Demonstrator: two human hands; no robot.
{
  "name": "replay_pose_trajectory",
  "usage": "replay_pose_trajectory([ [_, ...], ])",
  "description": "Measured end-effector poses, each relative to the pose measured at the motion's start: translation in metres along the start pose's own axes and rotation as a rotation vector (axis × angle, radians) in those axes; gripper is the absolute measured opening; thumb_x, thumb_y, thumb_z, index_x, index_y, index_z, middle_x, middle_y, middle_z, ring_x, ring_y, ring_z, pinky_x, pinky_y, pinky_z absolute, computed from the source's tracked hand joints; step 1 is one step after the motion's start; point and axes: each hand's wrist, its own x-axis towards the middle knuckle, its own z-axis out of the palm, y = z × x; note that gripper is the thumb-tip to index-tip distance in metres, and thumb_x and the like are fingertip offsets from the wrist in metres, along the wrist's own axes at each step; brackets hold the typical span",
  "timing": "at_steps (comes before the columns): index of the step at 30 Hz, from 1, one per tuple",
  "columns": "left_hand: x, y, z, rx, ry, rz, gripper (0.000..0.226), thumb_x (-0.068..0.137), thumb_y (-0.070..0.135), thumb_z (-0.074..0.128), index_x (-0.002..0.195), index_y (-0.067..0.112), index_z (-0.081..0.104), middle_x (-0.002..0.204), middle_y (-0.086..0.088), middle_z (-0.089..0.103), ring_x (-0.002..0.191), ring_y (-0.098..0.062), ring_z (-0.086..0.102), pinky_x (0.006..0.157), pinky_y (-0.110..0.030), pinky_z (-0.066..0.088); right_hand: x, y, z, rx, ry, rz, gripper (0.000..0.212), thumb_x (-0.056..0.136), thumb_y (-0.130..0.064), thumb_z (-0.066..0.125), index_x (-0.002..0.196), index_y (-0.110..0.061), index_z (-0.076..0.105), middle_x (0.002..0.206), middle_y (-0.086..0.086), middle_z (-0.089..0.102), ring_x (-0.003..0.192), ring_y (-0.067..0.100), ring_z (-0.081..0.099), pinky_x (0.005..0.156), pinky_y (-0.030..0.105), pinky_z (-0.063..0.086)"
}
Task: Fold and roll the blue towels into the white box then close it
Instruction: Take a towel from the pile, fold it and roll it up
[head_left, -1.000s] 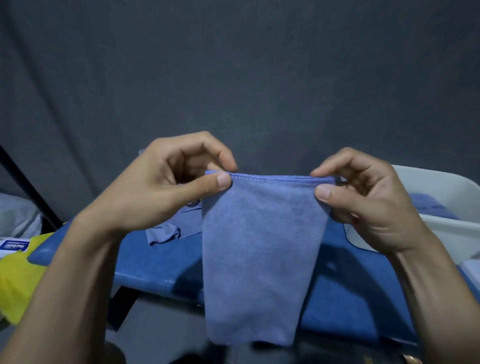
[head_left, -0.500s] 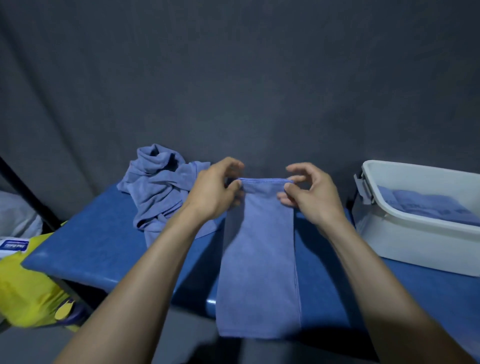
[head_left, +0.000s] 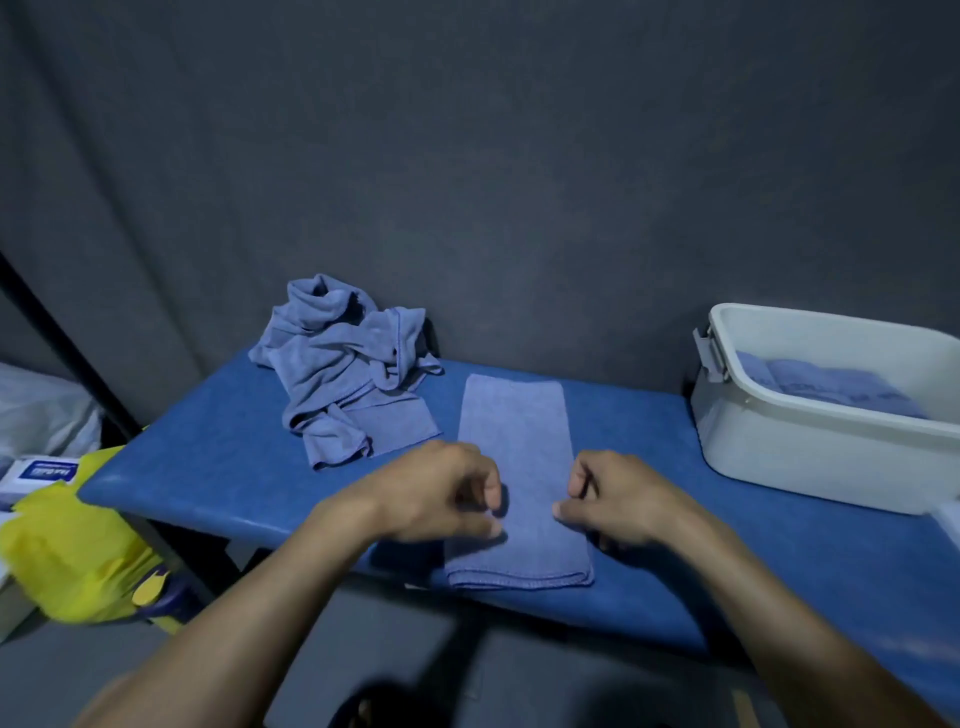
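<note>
A folded blue towel (head_left: 514, 467) lies flat as a long strip on the blue table (head_left: 208, 441), its near end at the table's front edge. My left hand (head_left: 441, 493) is over the strip's left edge and my right hand (head_left: 618, 499) over its right edge. Both have loosely curled fingers with a gap between thumb and forefinger, and nothing is visibly gripped. A crumpled pile of blue towels (head_left: 343, 364) sits at the back left. The white box (head_left: 779, 447) stands open at the right with rolled blue towels (head_left: 831, 384) inside. No lid is in view.
A dark grey cloth backdrop hangs right behind the table. A yellow bag (head_left: 67, 551) and a white-and-blue packet (head_left: 41, 470) lie off the table's left end. A grey latch (head_left: 709, 353) sticks out from the box's left side.
The towel, held up by its top corners a second ago, has been lowered and now lies flat on the table. Both hands have let go and drawn back toward its near end.
</note>
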Motion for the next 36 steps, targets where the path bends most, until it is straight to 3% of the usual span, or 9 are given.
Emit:
replay_pose_trajectory([
  [3,-0.014,0.01,0.017,0.102,-0.028,-0.009,0.041,0.073,0.056,0.079,0.1,0.03,0.063,0.092,0.013,0.057,0.082,-0.005,0.055,0.078,-0.03,0.05,-0.015,0.003,0.014,-0.034,0.01,0.013,0.035,0.076,-0.046,0.076,0.09,-0.024,0.052,0.084,0.002,0.068,0.073,0.022,0.068,0.065,0.035,0.056],
  [6,-0.026,0.008,0.027,0.149,-0.035,0.003,0.046,0.07,0.055,0.081,0.104,0.033,0.058,0.091,0.015,0.053,0.081,-0.004,0.051,0.076,-0.032,0.049,-0.026,0.009,0.024,-0.022,0.032,-0.012,0.038,0.075,-0.048,0.074,0.092,-0.029,0.047,0.083,-0.001,0.068,0.079,0.022,0.066,0.074,0.037,0.056],
  [13,-0.047,-0.001,0.047,0.123,0.107,0.004,0.029,0.072,0.028,0.076,0.086,0.031,0.051,0.086,0.015,0.052,0.074,-0.006,0.051,0.069,-0.03,0.047,-0.042,0.017,0.036,0.072,0.119,-0.124,0.023,0.086,-0.026,0.072,0.103,-0.029,0.056,0.068,-0.005,0.065,0.069,0.009,0.062,0.072,0.029,0.05],
  [17,-0.055,-0.006,0.054,0.028,0.185,-0.049,0.026,0.075,0.029,0.076,0.09,0.031,0.055,0.085,0.013,0.056,0.073,-0.002,0.053,0.069,-0.02,0.045,-0.046,0.02,0.04,0.106,0.132,-0.175,0.012,0.091,-0.02,0.067,0.097,-0.028,0.061,0.066,-0.005,0.057,0.06,0.005,0.052,0.066,0.024,0.045],
  [20,-0.057,-0.007,0.059,0.04,0.217,-0.09,0.025,0.076,0.035,0.074,0.089,0.034,0.052,0.083,0.014,0.055,0.072,-0.002,0.052,0.069,-0.021,0.045,-0.049,0.02,0.042,0.075,0.138,-0.213,0.008,0.091,-0.029,0.067,0.092,-0.03,0.059,0.067,-0.005,0.056,0.061,0.006,0.05,0.067,0.03,0.047],
  [23,-0.055,-0.002,0.064,0.06,0.25,-0.161,0.018,0.075,0.037,0.067,0.082,0.031,0.052,0.08,0.013,0.056,0.073,-0.006,0.053,0.07,-0.03,0.049,-0.055,0.019,0.045,0.01,0.128,-0.248,0.029,0.081,-0.047,0.074,0.094,-0.029,0.056,0.067,-0.007,0.054,0.064,0.007,0.052,0.061,0.028,0.044],
  [26,-0.053,0.005,0.069,0.113,0.284,-0.214,0.017,0.073,0.038,0.061,0.079,0.029,0.048,0.08,0.011,0.056,0.076,-0.011,0.056,0.069,-0.032,0.048,-0.056,0.019,0.048,-0.101,0.182,-0.288,0.025,0.079,-0.038,0.073,0.088,-0.027,0.053,0.067,-0.009,0.052,0.069,0.009,0.053,0.068,0.034,0.049],
  [30,-0.052,0.011,0.07,0.145,0.296,-0.259,0.019,0.074,0.035,0.06,0.08,0.026,0.044,0.077,0.009,0.06,0.08,-0.022,0.06,0.068,-0.036,0.049,-0.055,0.022,0.047,-0.083,0.191,-0.319,0.02,0.083,-0.027,0.069,0.076,-0.027,0.05,0.063,-0.011,0.049,0.063,0.004,0.048,0.061,0.03,0.043],
  [36,-0.051,0.015,0.071,0.232,0.209,-0.251,0.021,0.078,0.035,0.058,0.087,0.024,0.043,0.091,0.007,0.062,0.089,-0.025,0.06,0.067,-0.035,0.043,-0.057,0.024,0.05,-0.26,0.232,-0.416,0.02,0.088,-0.034,0.061,0.08,-0.027,0.045,0.088,-0.013,0.039,0.081,0.011,0.042,0.071,0.035,0.046],
])
